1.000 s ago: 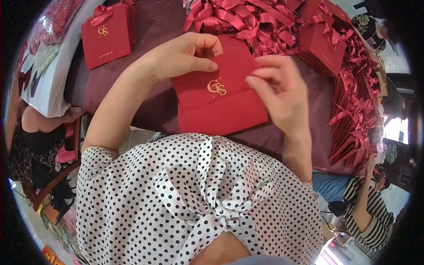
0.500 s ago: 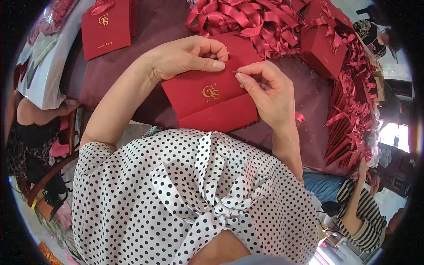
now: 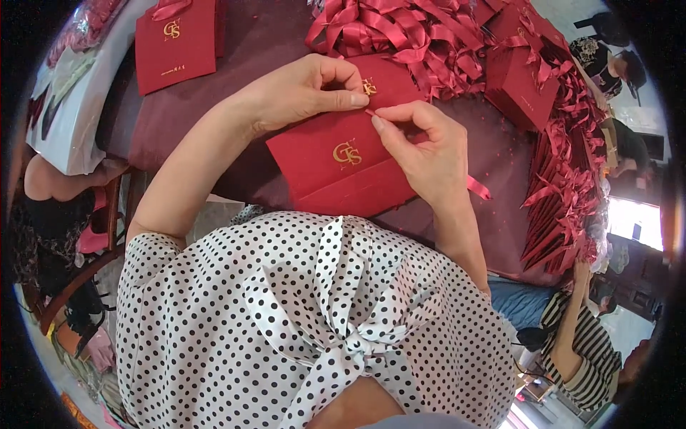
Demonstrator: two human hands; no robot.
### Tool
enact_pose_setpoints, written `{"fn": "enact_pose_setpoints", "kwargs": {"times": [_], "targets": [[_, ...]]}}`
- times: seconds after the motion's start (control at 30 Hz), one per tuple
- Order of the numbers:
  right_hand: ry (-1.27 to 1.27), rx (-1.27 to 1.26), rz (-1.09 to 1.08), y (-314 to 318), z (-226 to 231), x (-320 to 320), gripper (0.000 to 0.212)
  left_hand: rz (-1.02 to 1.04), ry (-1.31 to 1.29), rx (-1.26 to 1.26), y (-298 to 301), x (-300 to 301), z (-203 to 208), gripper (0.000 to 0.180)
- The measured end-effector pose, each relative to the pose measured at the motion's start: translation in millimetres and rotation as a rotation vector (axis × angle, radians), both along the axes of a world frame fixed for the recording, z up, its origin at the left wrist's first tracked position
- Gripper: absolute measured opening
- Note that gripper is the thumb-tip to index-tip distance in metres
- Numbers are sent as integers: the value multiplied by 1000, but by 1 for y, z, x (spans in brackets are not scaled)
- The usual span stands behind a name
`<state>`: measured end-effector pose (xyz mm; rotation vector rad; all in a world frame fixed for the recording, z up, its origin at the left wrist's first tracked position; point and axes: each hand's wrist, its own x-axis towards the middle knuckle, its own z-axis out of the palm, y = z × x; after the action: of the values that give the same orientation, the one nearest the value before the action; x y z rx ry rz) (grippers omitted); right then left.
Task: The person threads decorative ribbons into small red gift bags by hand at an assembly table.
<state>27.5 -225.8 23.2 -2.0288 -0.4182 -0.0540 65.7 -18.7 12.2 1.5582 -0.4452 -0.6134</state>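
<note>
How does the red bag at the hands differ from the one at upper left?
Handling: the near bag has the left hand and right hand at it; the upper-left bag has neither.
Face: the near bag shows a fold line across its lower part; the upper-left bag shows none.
Both are red with a gold emblem.

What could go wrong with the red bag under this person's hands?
The small red tip pinched in the right hand leaves little to grip, so it might slip. The red ribbon strip showing beside that hand could snag. The ribbon heap lies close beyond the red bag, so strands might tangle.
</note>
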Motion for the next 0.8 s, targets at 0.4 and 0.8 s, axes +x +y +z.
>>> {"fn": "enact_pose_setpoints", "kwargs": {"times": [0.4, 0.8], "targets": [[-173, -112, 74, -2, 7, -3, 7, 45, -263, 211, -5, -6, -5, 21], [-581, -636, 110, 2, 12, -7, 9, 276, -988, 380, -31, -23, 23, 9]]}}
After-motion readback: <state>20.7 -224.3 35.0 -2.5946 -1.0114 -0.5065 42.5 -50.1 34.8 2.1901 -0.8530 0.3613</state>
